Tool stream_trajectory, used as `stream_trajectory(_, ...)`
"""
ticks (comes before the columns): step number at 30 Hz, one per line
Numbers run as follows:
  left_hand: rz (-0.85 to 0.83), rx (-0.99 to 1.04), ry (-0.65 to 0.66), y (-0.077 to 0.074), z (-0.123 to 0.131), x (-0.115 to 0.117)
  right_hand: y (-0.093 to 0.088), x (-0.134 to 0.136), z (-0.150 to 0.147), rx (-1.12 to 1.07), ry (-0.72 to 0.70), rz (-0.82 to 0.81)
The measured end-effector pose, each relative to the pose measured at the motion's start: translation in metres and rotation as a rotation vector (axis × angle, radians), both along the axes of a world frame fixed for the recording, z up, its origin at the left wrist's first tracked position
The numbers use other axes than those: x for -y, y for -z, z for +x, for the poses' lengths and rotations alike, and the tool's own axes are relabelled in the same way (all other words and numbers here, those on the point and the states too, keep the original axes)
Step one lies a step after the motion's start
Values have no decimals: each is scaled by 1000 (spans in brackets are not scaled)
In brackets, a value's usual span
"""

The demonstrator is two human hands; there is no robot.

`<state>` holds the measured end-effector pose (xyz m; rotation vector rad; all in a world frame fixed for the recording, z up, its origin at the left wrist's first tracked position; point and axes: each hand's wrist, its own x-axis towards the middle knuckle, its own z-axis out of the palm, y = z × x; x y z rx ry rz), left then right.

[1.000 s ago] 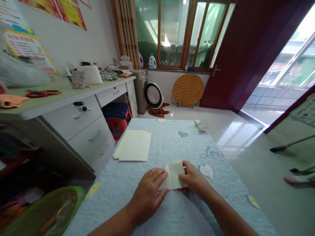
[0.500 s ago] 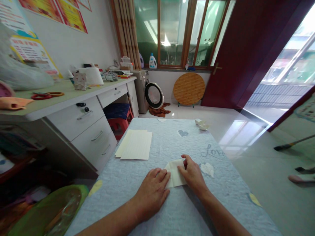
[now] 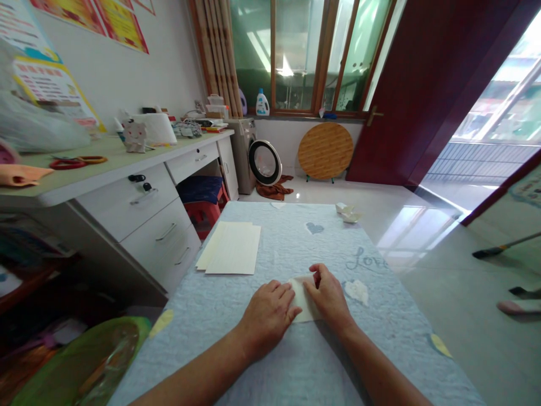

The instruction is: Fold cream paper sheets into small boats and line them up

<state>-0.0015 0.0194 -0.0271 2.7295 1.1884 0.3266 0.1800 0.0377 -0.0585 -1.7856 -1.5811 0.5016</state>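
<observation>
1. Left hand (image 3: 268, 317) lies flat, fingers together, pressing the folded paper (image 3: 305, 304).
2. Right hand (image 3: 327, 296) pins the paper's right edge with bent fingers.
3. The paper lies on the blue cloth (image 3: 287, 248), near a white heart (image 3: 357, 291).
4. A sheet stack (image 3: 231, 255) lies well apart, far left.

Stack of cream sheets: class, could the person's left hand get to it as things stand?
Probably yes: the left hand rests on the folded paper, and only bare tablecloth lies between it and the stack of cream sheets.
</observation>
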Motion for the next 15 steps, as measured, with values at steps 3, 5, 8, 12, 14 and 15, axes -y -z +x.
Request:
stream_trajectory(3, 66, -16, 5, 9, -1, -1, -2, 1, 0, -15, -35, 12)
stream_trajectory(5, 92, -22, 6, 15, -2, 0, -4, 3, 1, -17, -90, 33)
stream_trajectory(8, 110, -26, 8, 18, -2, 0, -7, 6, 2, 11, -188, 104)
stream_trajectory(12, 109, -22, 7, 17, -1, 0, -8, 12, 3, 111, -291, 199)
stream_trajectory(14, 98, -7, 2, 17, -1, 0, -10, 16, 3, 167, -345, 240)
stream_trajectory(15, 91, 4, 0, 17, -1, 0, -11, 18, 2, 189, -373, 260)
